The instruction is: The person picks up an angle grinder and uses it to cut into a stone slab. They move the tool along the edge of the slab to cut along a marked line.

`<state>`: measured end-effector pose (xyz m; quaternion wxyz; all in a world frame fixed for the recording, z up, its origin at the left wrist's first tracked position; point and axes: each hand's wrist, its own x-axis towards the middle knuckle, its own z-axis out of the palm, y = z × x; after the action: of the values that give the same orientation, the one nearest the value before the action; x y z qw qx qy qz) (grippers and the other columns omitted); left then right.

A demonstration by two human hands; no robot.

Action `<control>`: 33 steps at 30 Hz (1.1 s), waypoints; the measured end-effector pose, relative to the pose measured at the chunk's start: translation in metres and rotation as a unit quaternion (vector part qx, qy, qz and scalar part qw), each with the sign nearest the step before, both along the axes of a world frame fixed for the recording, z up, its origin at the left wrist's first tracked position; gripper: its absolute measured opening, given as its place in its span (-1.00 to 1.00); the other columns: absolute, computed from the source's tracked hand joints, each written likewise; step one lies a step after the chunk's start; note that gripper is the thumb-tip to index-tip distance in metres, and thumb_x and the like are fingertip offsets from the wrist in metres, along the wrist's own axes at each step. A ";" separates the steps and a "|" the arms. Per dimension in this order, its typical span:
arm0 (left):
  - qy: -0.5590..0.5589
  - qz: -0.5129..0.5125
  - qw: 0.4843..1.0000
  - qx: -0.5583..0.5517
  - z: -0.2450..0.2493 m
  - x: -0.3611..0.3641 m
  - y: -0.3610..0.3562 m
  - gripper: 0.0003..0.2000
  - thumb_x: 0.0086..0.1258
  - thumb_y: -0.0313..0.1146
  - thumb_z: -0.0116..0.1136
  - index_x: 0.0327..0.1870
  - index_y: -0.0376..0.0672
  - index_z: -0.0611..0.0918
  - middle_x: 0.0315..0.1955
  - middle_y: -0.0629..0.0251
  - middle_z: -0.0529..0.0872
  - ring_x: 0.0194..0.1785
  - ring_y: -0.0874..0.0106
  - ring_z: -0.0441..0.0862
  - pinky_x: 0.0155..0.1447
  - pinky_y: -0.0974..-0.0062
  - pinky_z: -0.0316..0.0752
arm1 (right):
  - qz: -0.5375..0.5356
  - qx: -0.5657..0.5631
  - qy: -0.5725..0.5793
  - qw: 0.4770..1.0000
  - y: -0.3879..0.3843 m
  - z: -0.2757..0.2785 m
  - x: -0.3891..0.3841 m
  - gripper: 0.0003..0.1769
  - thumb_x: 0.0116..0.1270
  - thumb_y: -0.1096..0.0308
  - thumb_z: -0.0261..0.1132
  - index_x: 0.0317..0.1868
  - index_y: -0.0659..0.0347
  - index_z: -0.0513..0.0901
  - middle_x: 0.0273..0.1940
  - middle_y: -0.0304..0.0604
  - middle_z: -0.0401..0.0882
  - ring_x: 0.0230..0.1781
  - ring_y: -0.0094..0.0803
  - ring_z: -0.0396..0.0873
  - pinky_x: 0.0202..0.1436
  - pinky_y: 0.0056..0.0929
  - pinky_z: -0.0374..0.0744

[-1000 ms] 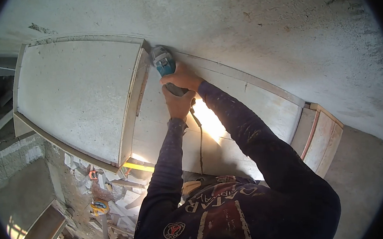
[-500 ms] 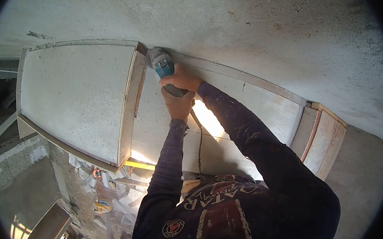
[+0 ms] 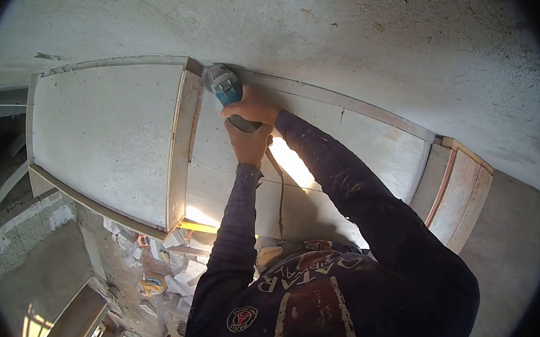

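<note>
Both hands hold one teal and grey angle grinder against the corner where a raised box edge meets the wall. My left hand is wrapped round the rear of its body. Nearer the tool's head, my right hand grips the teal part. A grey guard covers the disc, whose edge is hard to make out. From the tool's rear a dark cord hangs down over the white panel.
The large white-topped box stands at the left, and a rough plaster wall runs behind. A yellow bar lies by the box's lower corner. Broken pieces and a yellow tool are on the floor below. A wooden-edged box is at the right.
The grinder and both hands have shifted very slightly left in view. The surroundings have shifted a little too, as the view moved. Both hands keep their hold.
</note>
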<state>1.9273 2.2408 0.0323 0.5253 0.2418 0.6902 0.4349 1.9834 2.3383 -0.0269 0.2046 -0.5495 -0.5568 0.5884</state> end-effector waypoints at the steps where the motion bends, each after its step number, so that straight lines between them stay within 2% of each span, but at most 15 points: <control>1: 0.002 0.000 1.000 -0.001 0.004 0.002 -0.001 -0.28 0.04 -0.54 0.37 0.26 -0.33 0.25 -0.20 0.07 0.60 -0.44 0.35 0.72 -0.38 0.43 0.74 | -0.004 0.001 0.001 1.000 -0.002 0.003 0.002 -0.36 -0.03 0.09 0.59 -0.04 0.41 0.67 -0.09 0.08 0.71 -0.09 -0.18 0.69 0.06 -0.26 0.62; 3: 0.000 -0.005 1.000 -0.023 0.009 0.007 0.000 -0.27 0.04 -0.55 0.37 0.27 -0.33 0.24 -0.18 0.05 0.60 -0.41 0.34 0.73 -0.35 0.44 0.76 | -0.010 0.005 0.002 1.000 -0.002 0.009 0.010 -0.35 -0.03 0.09 0.58 -0.03 0.41 0.67 -0.08 0.10 0.70 -0.07 -0.17 0.69 0.07 -0.26 0.62; 5: -0.001 -0.002 1.000 -0.017 0.010 0.012 -0.001 -0.27 0.04 -0.55 0.37 0.27 -0.34 0.24 -0.18 0.05 0.60 -0.41 0.34 0.73 -0.34 0.44 0.76 | 0.021 -0.033 0.000 0.999 -0.004 0.020 0.018 0.04 -0.10 -0.03 0.56 0.24 0.65 0.45 0.17 0.38 0.58 0.17 0.09 0.63 0.22 -0.21 0.59; 6: -0.001 0.003 1.000 -0.013 0.010 0.014 -0.003 -0.26 0.03 -0.54 0.37 0.27 -0.35 0.24 -0.17 0.04 0.60 -0.40 0.33 0.73 -0.33 0.44 0.77 | 0.019 -0.033 0.001 0.999 -0.005 0.020 0.019 0.04 -0.10 -0.03 0.56 0.24 0.65 0.45 0.17 0.38 0.58 0.17 0.09 0.63 0.22 -0.21 0.59; 8: 0.004 0.002 1.000 -0.007 0.005 0.016 -0.003 -0.26 0.03 -0.54 0.37 0.27 -0.36 0.24 -0.17 0.04 0.60 -0.40 0.33 0.73 -0.33 0.44 0.76 | 0.007 -0.013 -0.002 1.000 -0.004 0.017 0.020 -0.29 -0.04 0.07 0.57 0.03 0.44 0.65 -0.03 0.15 0.71 -0.02 -0.13 0.71 0.09 -0.26 0.62; 14: 0.020 -0.003 1.000 0.003 0.002 0.019 -0.005 -0.26 0.00 -0.53 0.39 0.25 -0.38 0.27 -0.18 0.03 0.61 -0.39 0.32 0.73 -0.33 0.42 0.73 | 0.000 0.001 -0.011 1.000 -0.006 0.016 0.021 -0.30 -0.05 0.07 0.57 0.02 0.44 0.67 -0.04 0.15 0.72 -0.03 -0.12 0.72 0.09 -0.27 0.62; 21: 0.022 0.006 1.000 -0.007 0.011 0.036 -0.009 -0.26 0.00 -0.51 0.40 0.26 -0.36 0.28 -0.19 0.04 0.63 -0.38 0.32 0.73 -0.29 0.40 0.72 | 0.013 -0.026 -0.017 0.999 -0.011 0.018 0.035 -0.20 -0.04 0.03 0.57 0.09 0.49 0.62 0.00 0.19 0.71 0.01 -0.09 0.71 0.12 -0.26 0.62; 23: 0.022 0.004 1.000 -0.014 0.016 0.038 -0.008 -0.26 0.00 -0.51 0.40 0.26 -0.36 0.28 -0.18 0.04 0.62 -0.38 0.32 0.73 -0.28 0.41 0.72 | -0.019 0.022 -0.051 0.998 -0.014 0.018 0.035 -0.19 -0.04 0.02 0.57 0.10 0.50 0.62 0.01 0.22 0.71 0.02 -0.08 0.71 0.12 -0.24 0.62; 27: 0.019 0.007 1.000 -0.017 0.016 0.045 -0.012 -0.27 0.01 -0.52 0.40 0.25 -0.36 0.28 -0.17 0.05 0.62 -0.38 0.31 0.73 -0.27 0.41 0.72 | 0.005 -0.007 -0.048 0.999 -0.011 0.020 0.044 -0.16 -0.05 0.01 0.57 0.13 0.52 0.61 0.02 0.25 0.70 0.04 -0.04 0.70 0.13 -0.23 0.61; 29: 0.026 0.010 1.000 -0.010 0.017 0.051 -0.016 -0.27 0.01 -0.52 0.40 0.25 -0.35 0.28 -0.17 0.05 0.62 -0.37 0.32 0.73 -0.27 0.41 0.72 | 0.057 -0.043 -0.007 0.997 -0.011 0.024 0.054 0.09 -0.09 -0.06 0.55 0.26 0.71 0.42 0.16 0.46 0.57 0.17 0.15 0.64 0.22 -0.21 0.60; 31: 0.032 0.013 0.999 0.001 0.017 0.055 -0.015 -0.28 0.02 -0.52 0.39 0.25 -0.35 0.29 -0.16 0.05 0.62 -0.36 0.32 0.74 -0.27 0.41 0.73 | 0.054 -0.034 -0.014 0.998 -0.011 0.028 0.057 0.06 -0.09 -0.06 0.55 0.23 0.70 0.46 0.12 0.45 0.60 0.14 0.15 0.65 0.19 -0.21 0.61; 33: -0.028 0.020 0.999 -0.003 0.016 0.054 -0.014 -0.27 0.04 -0.51 0.40 0.22 -0.35 0.22 -0.28 0.07 0.63 -0.49 0.39 0.68 -0.46 0.44 0.62 | 0.052 -0.025 -0.018 0.998 -0.013 0.031 0.058 0.03 -0.09 -0.05 0.55 0.20 0.69 0.49 0.09 0.43 0.63 0.10 0.15 0.67 0.17 -0.21 0.62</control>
<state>1.9811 2.2267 0.0480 0.5365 0.2144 0.6810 0.4499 2.0413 2.3254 0.0044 0.1500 -0.5357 -0.5733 0.6016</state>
